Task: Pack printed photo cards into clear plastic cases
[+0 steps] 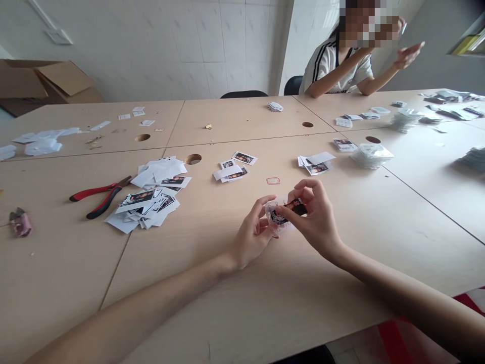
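Observation:
My left hand (pixel 255 230) pinches the left edge of a small translucent plastic piece (pixel 282 228) above the table. A dark printed card (pixel 295 206) lies over that piece, and my right hand (pixel 316 217) has it between thumb and fingers. Whether the card is inside the plastic or only on it, I cannot tell. Just beyond my hands, a small red-edged rectangle (pixel 273 181) lies flat on the wood.
Left of my hands are piled printed cards (pixel 147 207) and red-black pliers (pixel 102 194). Small card stacks (pixel 232 171) lie ahead, clear plastic stacks (pixel 372 155) to the right. Across the table (pixel 212 263) sits a person (pixel 337 65) with raised hands.

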Demonstrator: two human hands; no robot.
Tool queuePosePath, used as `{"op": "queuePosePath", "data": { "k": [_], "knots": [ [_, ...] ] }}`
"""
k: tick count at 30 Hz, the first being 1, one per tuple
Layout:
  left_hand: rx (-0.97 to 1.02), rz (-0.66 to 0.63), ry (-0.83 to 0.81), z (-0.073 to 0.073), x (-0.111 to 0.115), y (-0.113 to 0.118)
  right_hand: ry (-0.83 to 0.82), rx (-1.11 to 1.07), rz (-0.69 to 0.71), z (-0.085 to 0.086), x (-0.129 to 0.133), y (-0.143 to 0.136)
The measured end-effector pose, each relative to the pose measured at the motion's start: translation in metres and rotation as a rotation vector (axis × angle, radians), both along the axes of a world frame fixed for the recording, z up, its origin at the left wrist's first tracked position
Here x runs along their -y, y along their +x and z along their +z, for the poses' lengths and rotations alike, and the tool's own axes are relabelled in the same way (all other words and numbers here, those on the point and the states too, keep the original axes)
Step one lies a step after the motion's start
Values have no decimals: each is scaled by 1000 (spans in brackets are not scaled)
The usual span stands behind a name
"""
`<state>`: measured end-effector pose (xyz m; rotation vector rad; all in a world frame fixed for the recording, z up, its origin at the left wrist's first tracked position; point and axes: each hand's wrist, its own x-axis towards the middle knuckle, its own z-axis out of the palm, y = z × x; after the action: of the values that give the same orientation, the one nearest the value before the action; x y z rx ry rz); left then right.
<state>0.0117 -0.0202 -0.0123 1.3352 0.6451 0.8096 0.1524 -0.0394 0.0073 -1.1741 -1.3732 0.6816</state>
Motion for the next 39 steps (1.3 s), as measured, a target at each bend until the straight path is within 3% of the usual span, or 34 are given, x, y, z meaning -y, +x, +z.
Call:
{"op": "queuePosePath", "data": {
  "k": [9,21,26,34,39],
  "knots": [
    [-97,68,58,-2,3,0,11,13,-26,0,0,-2],
    [-38,40,117,3,6,0,34,-162,175,4,2,-1],
    [-62,49,83,-2,1,0,-14,-223,245,9,1,4],
    [166,92,-51,3,1,0,-31,-51,297,11,-4,9],
    [16,88,20,5,2,-1,-51,44,337,10,-5,11]
  ]
}}
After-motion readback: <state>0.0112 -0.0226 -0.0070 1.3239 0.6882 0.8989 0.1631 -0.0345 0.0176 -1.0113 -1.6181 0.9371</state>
